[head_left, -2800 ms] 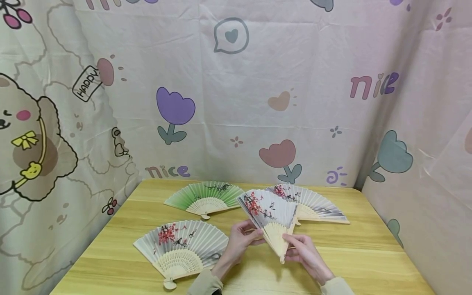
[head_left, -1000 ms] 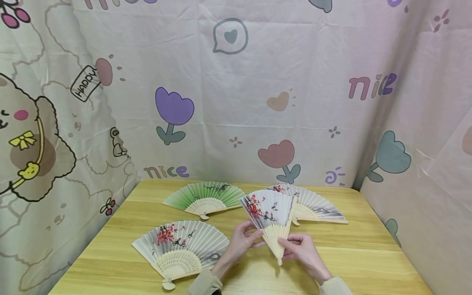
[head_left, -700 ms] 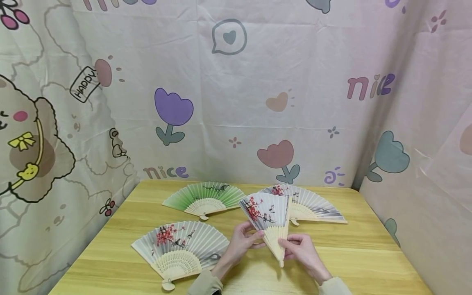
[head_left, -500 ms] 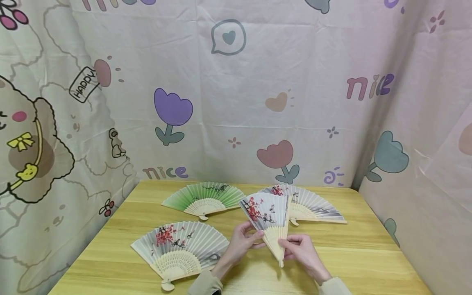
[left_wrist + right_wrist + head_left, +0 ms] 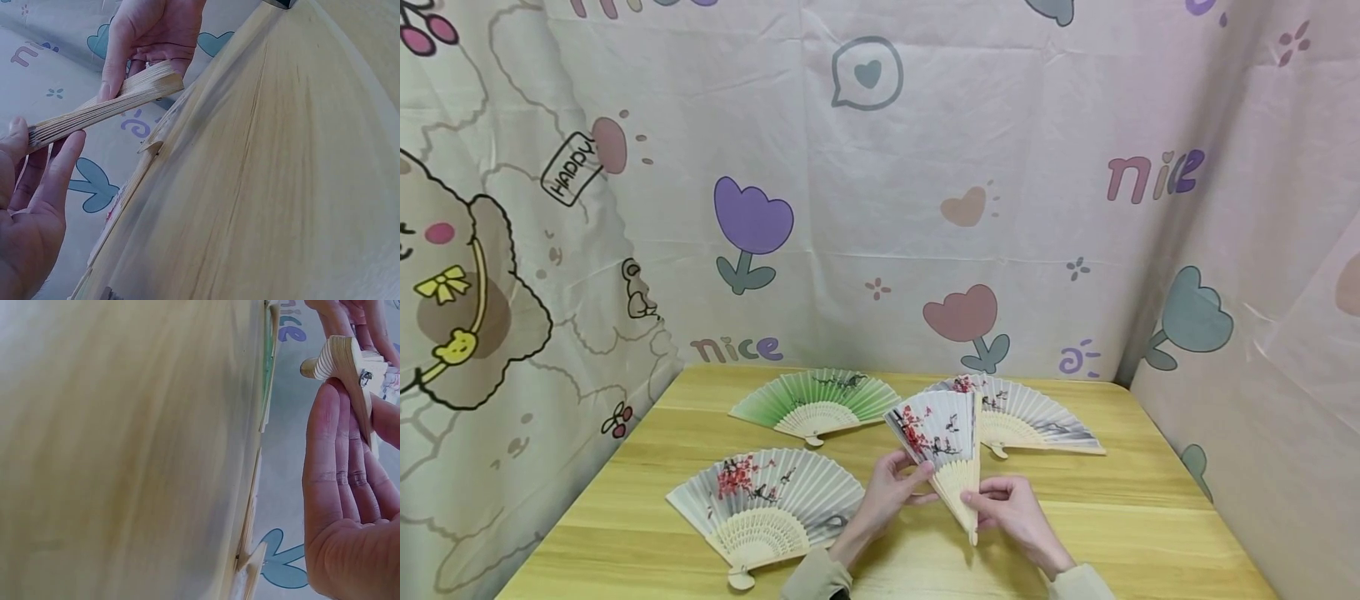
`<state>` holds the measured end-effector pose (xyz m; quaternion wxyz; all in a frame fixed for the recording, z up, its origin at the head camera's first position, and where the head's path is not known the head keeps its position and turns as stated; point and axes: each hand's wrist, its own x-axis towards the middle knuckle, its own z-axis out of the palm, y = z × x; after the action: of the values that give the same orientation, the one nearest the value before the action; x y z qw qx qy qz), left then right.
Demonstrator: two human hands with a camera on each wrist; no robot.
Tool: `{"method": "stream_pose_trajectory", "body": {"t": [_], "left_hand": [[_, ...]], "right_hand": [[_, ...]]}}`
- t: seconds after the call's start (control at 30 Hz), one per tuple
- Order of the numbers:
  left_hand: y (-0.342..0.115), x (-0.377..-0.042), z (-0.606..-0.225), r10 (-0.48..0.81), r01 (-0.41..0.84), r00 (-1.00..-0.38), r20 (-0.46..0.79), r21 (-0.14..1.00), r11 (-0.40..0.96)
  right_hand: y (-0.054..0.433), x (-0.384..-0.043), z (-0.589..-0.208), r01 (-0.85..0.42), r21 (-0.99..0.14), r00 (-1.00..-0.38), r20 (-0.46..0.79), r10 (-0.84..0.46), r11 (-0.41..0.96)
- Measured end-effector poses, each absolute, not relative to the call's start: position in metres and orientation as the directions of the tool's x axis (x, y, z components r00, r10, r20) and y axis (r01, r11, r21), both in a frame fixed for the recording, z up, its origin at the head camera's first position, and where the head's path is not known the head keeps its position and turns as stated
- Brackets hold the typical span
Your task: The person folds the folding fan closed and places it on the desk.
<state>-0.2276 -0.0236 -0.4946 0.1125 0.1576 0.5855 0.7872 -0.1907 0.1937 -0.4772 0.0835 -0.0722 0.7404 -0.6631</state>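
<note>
Pinching a half-folded fan (image 5: 951, 446) at its left edge, the left hand (image 5: 891, 493) shares it with the right hand (image 5: 1017, 512), whose thumb and fingers grip the ribs near the pivot. Raised over the middle of the table (image 5: 1097, 521), the fan shows a white pleated leaf with red blossoms, dark twigs and greyish edges; its pale ribs narrow to a metal pin (image 5: 366, 377). Spread fans lie around: green (image 5: 816, 408) far left, blossom-printed ones far right (image 5: 1052, 423) and near left (image 5: 767, 500).
</note>
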Motion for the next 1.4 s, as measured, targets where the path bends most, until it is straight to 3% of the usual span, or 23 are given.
{"method": "stream_pose_trajectory", "body": {"t": [1.4], "left_hand": [[-0.0222,-0.2275,-0.4928,0.349,0.008,-0.931,0.107,0.962,-0.274]], "right_hand": [[0.1943,-0.1927,-0.4786,-0.145,-0.952,-0.968,0.080,-0.239,0.268]]}}
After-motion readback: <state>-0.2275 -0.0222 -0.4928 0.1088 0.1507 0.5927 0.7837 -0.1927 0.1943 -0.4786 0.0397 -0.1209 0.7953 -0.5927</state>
